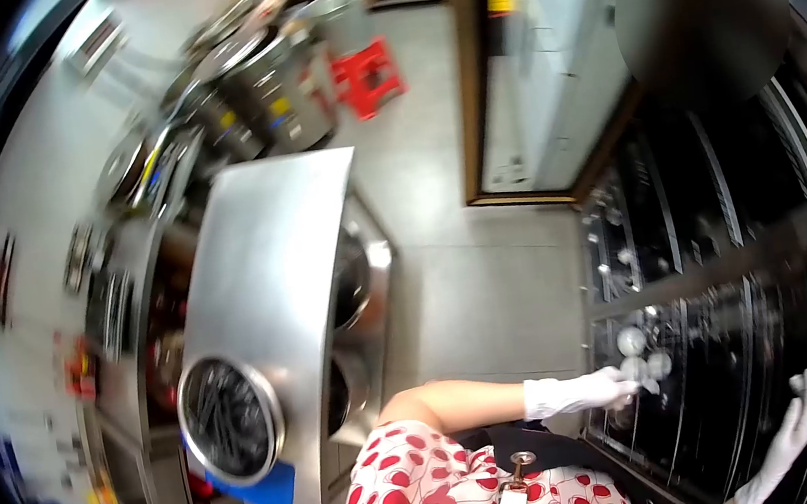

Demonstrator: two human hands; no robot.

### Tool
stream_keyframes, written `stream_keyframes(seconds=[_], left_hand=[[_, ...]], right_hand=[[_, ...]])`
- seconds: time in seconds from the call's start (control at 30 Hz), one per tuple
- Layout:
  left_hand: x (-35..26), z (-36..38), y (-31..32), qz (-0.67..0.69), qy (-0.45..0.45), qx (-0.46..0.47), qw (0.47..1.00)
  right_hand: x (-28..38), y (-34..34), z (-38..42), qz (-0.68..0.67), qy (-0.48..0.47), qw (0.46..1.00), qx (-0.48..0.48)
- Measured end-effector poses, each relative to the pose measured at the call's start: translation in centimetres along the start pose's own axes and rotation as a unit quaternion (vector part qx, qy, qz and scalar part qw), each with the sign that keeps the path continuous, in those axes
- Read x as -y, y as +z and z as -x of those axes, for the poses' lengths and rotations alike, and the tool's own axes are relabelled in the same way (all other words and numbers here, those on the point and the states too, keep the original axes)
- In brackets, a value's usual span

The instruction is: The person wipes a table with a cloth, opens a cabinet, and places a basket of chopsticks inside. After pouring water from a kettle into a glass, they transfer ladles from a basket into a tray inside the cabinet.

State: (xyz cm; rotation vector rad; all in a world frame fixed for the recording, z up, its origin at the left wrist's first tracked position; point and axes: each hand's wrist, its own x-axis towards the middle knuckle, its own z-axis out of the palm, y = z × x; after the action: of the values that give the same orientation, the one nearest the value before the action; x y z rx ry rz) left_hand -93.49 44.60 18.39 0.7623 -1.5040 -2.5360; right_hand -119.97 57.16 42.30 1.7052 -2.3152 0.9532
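A dark rack (727,258) on the right; a steel table (271,238) on the left.
A round pan (274,414) sits at the table's near end; the right hand (796,427), gloved in white, has fingers straightened out, gripping nothing; the left hand (610,388), gloved and farther left, has fingers bunched; pale round pieces (636,366) show just beyond its fingertips, though I cannot tell whether any are held.

1. A commercial-style kitchen is suggested.
2. Large metal pots (282,96) are crowded together.
3. A stainless-steel table (266,239), topped by a wide metal basin (273,414), is set on a tiled floor (460,305).
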Motion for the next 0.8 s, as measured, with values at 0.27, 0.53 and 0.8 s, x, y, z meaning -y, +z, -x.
stream_keyframes(seconds=[0.27, 0.53, 0.8], left_hand=[[10.9, 30.0, -11.1, 0.056, 0.053, -0.546, 0.834], [15.2, 58.1, -3.4, -0.171, -0.058, -0.949, 0.259], [33.3, 73.7, -6.1, 0.114, 0.041, -0.860, 0.496]], right_hand=[[20.8, 23.2, 1.5, -0.071, -0.154, 0.918, 0.360], [45.6, 37.6, 15.0, -0.218, -0.424, 0.683, 0.553], [55.2, 37.9, 28.9, -0.362, -0.016, 0.413, 0.836]])
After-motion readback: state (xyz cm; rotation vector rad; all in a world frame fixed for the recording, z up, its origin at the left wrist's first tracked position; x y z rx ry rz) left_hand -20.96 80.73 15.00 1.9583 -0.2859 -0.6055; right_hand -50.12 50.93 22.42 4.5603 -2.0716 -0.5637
